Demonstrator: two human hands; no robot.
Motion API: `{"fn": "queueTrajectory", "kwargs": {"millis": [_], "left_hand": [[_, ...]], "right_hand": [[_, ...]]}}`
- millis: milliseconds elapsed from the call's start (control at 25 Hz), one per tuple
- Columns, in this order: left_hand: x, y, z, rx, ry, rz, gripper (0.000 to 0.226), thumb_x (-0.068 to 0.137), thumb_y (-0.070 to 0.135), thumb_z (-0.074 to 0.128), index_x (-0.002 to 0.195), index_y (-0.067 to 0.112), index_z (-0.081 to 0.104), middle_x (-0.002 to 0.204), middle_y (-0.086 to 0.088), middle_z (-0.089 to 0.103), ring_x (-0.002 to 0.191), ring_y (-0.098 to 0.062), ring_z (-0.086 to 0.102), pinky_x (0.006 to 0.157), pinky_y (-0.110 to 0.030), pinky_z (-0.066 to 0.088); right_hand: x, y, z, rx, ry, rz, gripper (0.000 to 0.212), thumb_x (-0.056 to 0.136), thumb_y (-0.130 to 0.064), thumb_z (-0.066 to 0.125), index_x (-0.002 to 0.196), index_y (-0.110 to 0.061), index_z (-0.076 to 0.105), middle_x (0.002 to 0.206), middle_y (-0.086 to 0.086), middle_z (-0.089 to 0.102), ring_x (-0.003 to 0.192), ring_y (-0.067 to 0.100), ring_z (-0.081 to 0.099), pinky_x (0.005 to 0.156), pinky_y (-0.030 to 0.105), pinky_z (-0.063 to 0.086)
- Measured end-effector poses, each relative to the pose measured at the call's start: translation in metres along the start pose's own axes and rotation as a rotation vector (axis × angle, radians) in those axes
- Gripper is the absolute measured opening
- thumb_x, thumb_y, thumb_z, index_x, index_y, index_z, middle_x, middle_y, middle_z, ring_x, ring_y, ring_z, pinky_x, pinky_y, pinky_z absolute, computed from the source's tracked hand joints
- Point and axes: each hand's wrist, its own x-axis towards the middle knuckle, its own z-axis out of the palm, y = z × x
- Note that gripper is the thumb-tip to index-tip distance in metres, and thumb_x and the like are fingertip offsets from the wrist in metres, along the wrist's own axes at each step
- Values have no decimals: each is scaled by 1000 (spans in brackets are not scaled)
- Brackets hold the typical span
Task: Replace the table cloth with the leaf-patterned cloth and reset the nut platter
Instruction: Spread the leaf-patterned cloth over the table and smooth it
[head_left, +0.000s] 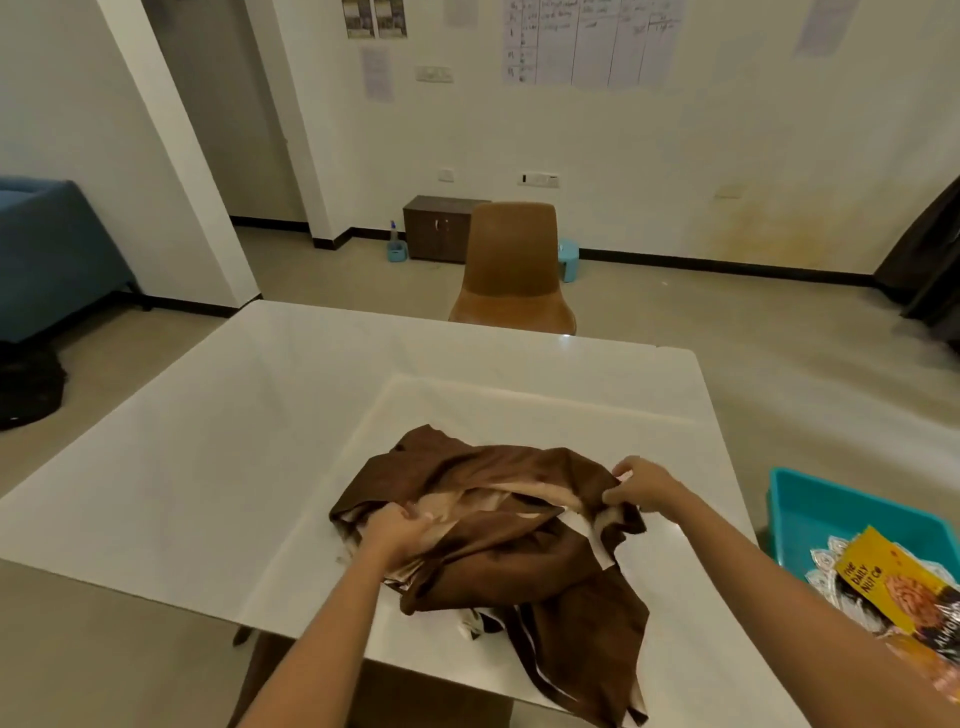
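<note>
A bunched brown cloth (519, 545) with pale cream patches lies on the near part of the white table (234, 441), one end hanging over the front edge. My left hand (395, 530) grips a fold on the cloth's left side. My right hand (641, 486) pinches its upper right edge. A turquoise tray (810, 509) at the right holds a yellow nut packet (883, 582) and a white lacy-edged platter (826, 571), partly hidden by my right forearm.
A brown chair (511, 270) stands at the table's far side. Behind it are a small dark cabinet (439, 228) and a blue stool (569, 257) by the wall. A blue sofa (47, 249) sits far left, a dark bag (26, 384) on the floor.
</note>
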Motion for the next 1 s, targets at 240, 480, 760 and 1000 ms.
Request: {"fn": "queueTrajectory", "kwargs": {"millis": [240,480,760,1000], "left_hand": [[20,-5,67,-55,53,-232,94,76,56,69,139,-4,37,141,-21,46,129,-35,45,105,-39,40],[29,43,64,-602,-191,-194,37,95,24,56,123,1,59,124,-16,60,100,-26,58,86,-31,46],[56,-3,48,-368,294,-482,50,84,12,67,128,-2,48,128,-24,50,112,-39,53,90,-42,47],[53,-31,62,-725,389,-744,79,71,32,80,128,-1,34,129,-29,42,112,-48,49,89,-52,50]], "right_hand": [[13,-2,30,25,8,-119,6,83,-13,58,80,-11,54,81,6,58,77,20,55,77,40,52],[-28,-68,27,-155,-788,-564,20,93,-30,58,93,-12,64,83,-6,58,74,6,57,70,20,48],[4,-21,76,-389,-129,-597,113,52,-78,65,146,-32,22,152,3,25,139,27,24,114,47,28],[18,-43,126,-642,-234,-599,74,82,-43,63,146,-30,29,159,10,14,144,45,1,111,63,-11]]}}
